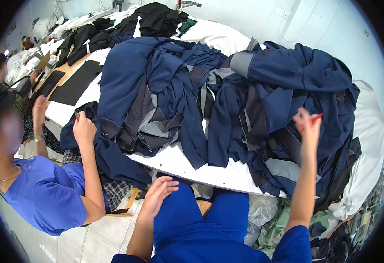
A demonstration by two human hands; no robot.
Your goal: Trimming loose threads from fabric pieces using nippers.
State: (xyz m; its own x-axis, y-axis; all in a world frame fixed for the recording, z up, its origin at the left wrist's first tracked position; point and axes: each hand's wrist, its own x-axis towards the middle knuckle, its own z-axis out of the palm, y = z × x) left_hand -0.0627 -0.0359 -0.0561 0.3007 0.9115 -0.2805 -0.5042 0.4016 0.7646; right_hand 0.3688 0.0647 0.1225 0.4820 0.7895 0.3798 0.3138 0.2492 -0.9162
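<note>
A white, smooth-topped table (183,163) with a gently curved edge spans the scene from 9 to 4 o'clock. Across it spill rumpled heaps of navy-blue woven cloth with grey undersides: a draped, deeply folded left mound (128,74) at 11 o'clock and a thick, rolled and creased right mound (308,72) at 2 o'clock. At 8 o'clock, a co-worker in a violet-blue short-sleeved knit top (47,193) sits beside the table, one hand raised. Bulging, softly wrinkled white fabric (368,147) hangs at 3 o'clock; a tangled black cloth pile (159,21) tops 11 o'clock. Crinkled clear plastic (261,210) shows below the edge at 5 o'clock. The wearer's left hand (159,193), at 7 o'clock, is released, its fingers loosely bent near the table edge. At 3 o'clock, the right hand (307,122) grasps a slim, red, blurred object (317,118) before the right mound; whether the fingers touch the cloth cannot be told.
</note>
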